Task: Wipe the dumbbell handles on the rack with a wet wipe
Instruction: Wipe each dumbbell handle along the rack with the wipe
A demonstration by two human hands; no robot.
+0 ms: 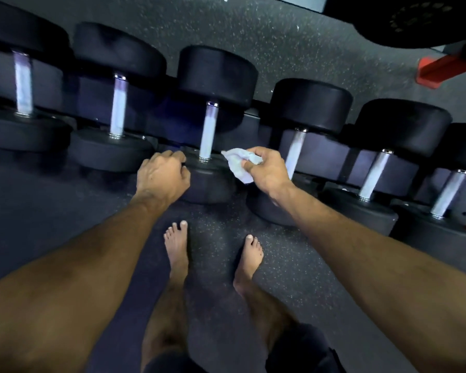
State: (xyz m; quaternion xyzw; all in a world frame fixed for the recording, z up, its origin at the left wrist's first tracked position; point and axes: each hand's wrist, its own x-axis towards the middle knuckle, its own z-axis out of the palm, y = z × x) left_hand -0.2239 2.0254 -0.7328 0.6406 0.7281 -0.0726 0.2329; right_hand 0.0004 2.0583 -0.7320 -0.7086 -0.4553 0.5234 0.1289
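Observation:
Several black dumbbells with silver handles lie side by side on a low rack (256,117). My right hand (267,170) pinches a crumpled white wet wipe (238,164), held just right of the middle dumbbell's handle (208,130) and left of the neighbouring handle (293,154). The wipe hangs above the near weight head, apart from both handles. With curled fingers my left hand (162,176) rests on the near head (207,181) of the middle dumbbell, left of its handle.
My bare feet (176,246) stand on the speckled rubber floor (280,36) just in front of the rack. A red frame part (441,70) and a black weight plate (414,17) sit at the upper right. More dumbbells extend left and right.

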